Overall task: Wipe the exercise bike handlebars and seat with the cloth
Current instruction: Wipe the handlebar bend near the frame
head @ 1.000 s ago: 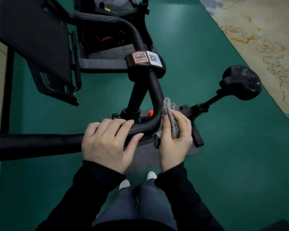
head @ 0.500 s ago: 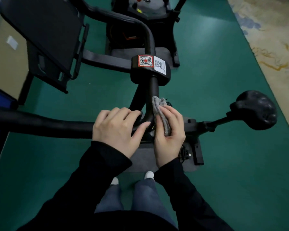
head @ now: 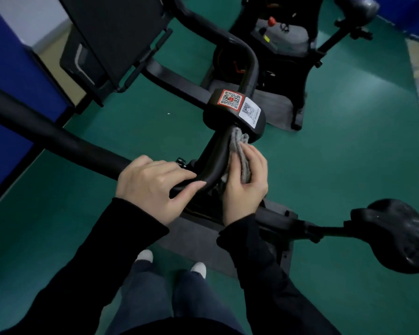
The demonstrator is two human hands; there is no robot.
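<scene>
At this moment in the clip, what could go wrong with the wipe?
The cloth, bunched in the right hand, meets only one side of the handlebar, so the far side may go unwiped. The left hand grips it and may hide a stretch from wiping. The seat could be skipped.

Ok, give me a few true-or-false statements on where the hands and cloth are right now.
1. The right hand presses the cloth against the handlebar. True.
2. The left hand rests on the seat. False: the left hand grips the handlebar; the seat is untouched.
3. Two QR stickers sit near the cloth. True.
4. The cloth is blue. False: it is grey.
</scene>
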